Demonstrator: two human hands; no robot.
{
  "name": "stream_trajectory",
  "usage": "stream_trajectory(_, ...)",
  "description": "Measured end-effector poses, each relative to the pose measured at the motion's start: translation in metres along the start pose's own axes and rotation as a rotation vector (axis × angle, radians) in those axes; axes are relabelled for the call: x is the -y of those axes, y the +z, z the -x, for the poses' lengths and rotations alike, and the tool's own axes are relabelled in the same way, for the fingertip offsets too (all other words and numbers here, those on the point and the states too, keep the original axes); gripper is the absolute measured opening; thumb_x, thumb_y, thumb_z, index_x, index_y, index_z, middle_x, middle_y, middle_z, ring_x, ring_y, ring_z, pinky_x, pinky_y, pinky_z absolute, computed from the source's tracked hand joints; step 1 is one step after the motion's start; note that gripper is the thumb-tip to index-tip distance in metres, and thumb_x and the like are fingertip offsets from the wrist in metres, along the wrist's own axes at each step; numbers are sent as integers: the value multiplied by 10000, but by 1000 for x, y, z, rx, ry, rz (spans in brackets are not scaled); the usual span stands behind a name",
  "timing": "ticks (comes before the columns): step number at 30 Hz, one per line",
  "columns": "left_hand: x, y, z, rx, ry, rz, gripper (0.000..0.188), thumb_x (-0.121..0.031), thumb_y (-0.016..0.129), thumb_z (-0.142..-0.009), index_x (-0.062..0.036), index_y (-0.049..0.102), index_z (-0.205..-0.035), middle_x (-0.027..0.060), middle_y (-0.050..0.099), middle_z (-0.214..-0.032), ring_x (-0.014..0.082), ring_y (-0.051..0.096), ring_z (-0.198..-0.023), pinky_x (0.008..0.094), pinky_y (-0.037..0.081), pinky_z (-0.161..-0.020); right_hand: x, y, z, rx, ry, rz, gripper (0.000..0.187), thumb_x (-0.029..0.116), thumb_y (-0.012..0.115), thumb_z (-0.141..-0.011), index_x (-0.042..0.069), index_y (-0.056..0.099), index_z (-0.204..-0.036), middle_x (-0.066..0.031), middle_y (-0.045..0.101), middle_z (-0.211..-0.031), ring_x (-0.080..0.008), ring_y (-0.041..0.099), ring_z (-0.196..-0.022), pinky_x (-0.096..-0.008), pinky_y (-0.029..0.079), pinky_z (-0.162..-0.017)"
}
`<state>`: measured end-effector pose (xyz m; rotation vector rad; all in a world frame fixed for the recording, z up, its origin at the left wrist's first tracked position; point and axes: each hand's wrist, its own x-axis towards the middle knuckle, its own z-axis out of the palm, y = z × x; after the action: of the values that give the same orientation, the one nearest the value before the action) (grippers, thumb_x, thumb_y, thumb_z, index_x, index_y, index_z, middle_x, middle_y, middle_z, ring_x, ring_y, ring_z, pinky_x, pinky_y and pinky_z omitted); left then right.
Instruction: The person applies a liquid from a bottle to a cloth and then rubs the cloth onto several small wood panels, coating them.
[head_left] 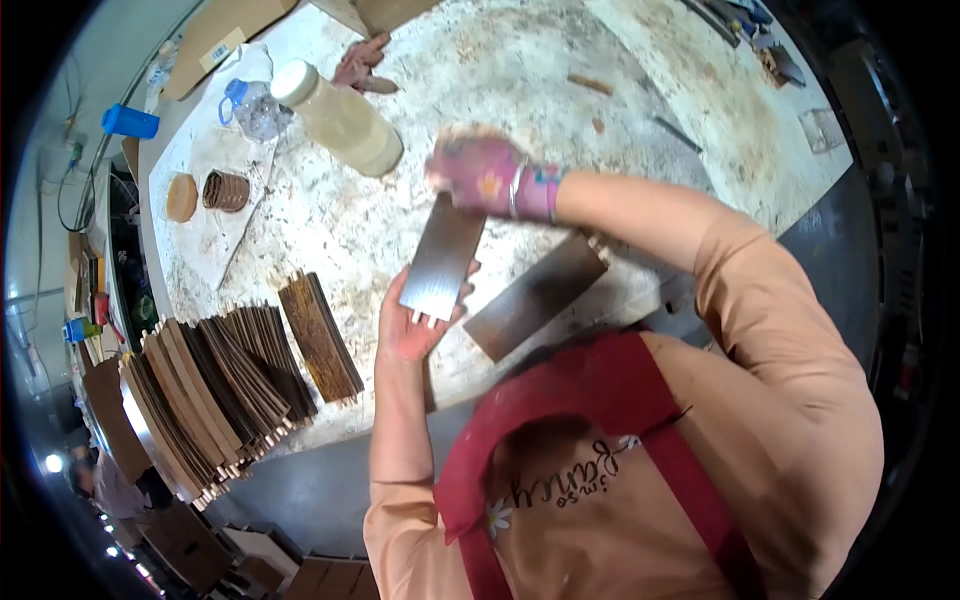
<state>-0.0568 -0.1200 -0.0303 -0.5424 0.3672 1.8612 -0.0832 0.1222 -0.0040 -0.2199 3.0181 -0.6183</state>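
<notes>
On my left hand [408, 330], palm up, rests a dark brown wooden panel [441, 262] with a glossy face. My fingers curl round its right edge, and two pale dowel pegs stick out of its near end. My right hand [482, 172], in a pink flowered glove, is balled over the panel's far end. Its fingertips look blurred, and what they hold is hidden. A second brown panel [537, 297] lies on the table to the right, close to my body. Left of my left hand lies a streaked brown panel stack [320, 338].
Many pegged brown panels [215, 385] stand in a row along the table's near left edge. A large jar of cloudy liquid [345, 125], a clear bottle [255, 108] and a brown roll [226, 190] stand farther back. A crumpled glove [362, 65] lies behind the jar.
</notes>
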Motion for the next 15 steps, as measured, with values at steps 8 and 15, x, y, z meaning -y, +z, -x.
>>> stream_trajectory(8,-8,-16,7,-25,33,-93,688,-507,395,-989,14,328,-1432,336,435,-1373,463,577,-1114,517,584,-760,-15,-29,-7,-11,107,69,178,267,594,-889,146,640,-1013,-107,686,-969,-312,665,-887,-439,524,-774)
stream_trajectory(15,5,12,29,-425,534,-934,533,-284,618,-942,-36,426,-1372,174,550,-1241,255,620,-1014,395,564,-802,-66,-11,33,-221,56,145,414,408,590,-898,229,551,-1269,-106,581,-1258,-324,530,-1200,-489,426,-944)
